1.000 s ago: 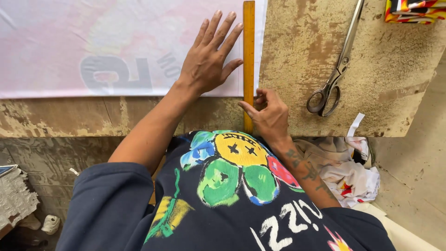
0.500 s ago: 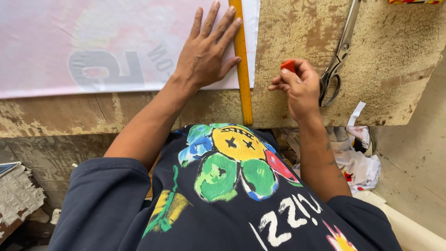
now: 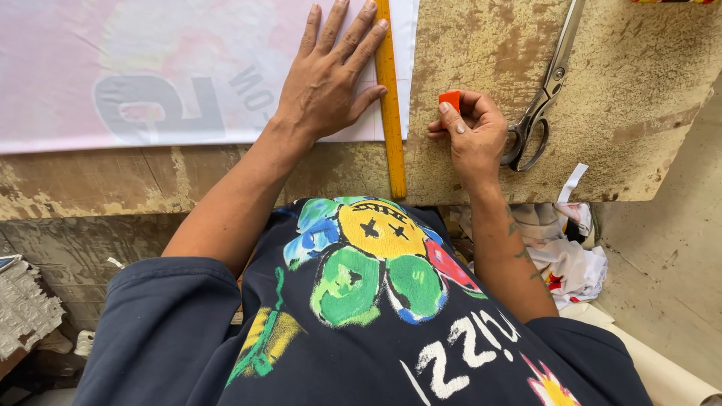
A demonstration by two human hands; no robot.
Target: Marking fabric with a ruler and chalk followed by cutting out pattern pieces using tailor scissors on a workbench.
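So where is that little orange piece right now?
In the head view the orange piece is pinched in the right hand, on the worn table, between the yellow ruler and the scissors.

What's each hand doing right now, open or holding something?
Left hand: open, flat on the pale fabric, fingers against the yellow ruler.
Right hand: closed on a small orange piece, beside the scissors.

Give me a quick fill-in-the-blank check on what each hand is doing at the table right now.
1. The left hand presses flat on the pale ____ beside the yellow ruler.
2. The right hand pinches a small ____ piece of chalk.
3. The metal scissors lie to the ____ of the right hand on the worn table.

Missing words: fabric; red; right
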